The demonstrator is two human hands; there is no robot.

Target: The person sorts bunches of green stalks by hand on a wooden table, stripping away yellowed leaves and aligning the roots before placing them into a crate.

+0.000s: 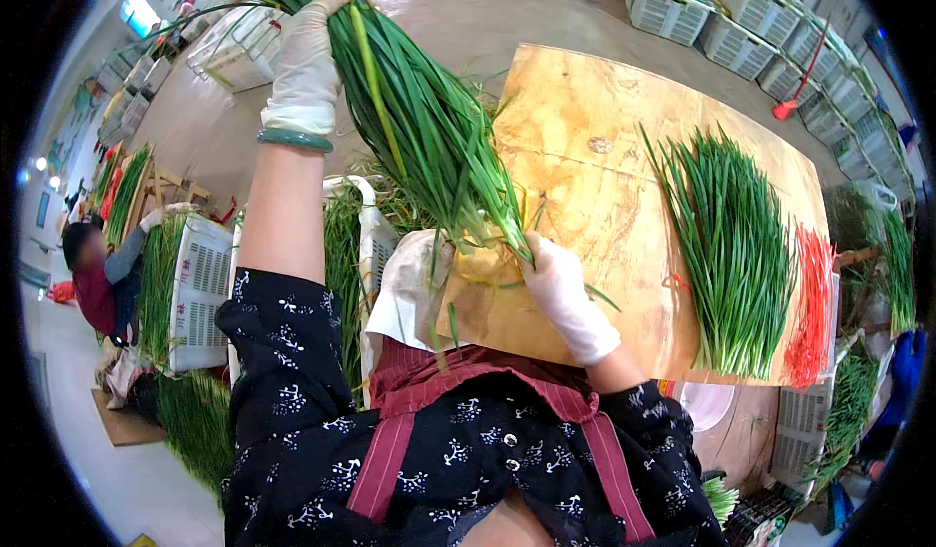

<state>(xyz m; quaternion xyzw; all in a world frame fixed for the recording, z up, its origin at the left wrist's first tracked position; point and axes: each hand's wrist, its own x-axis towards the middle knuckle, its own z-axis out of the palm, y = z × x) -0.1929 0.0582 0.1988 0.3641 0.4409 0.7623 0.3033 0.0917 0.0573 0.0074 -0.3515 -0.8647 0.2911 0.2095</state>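
My left hand (311, 50), in a white glove with a green bangle at the wrist, grips the leafy upper part of a big bunch of green Chinese chives (417, 115). The bunch slants down to the right, its stem ends near the wooden board. At those ends is my right hand (559, 284), also in a white glove, its fingers closed on a few stems and leaves. Yellowed leaves hang beneath the bunch. A neat pile of chives (731, 254) lies on the right of the board (599, 108), with a bundle of red ties (808, 306) beside it.
A white plastic crate (373, 232) of chives stands left of the board. Further left, a co-worker (99, 276) reaches over another crate (201, 291). Stacked white crates (738, 46) line the upper right, near a red-headed tool (786, 110). A pink basin (706, 404) sits below the board.
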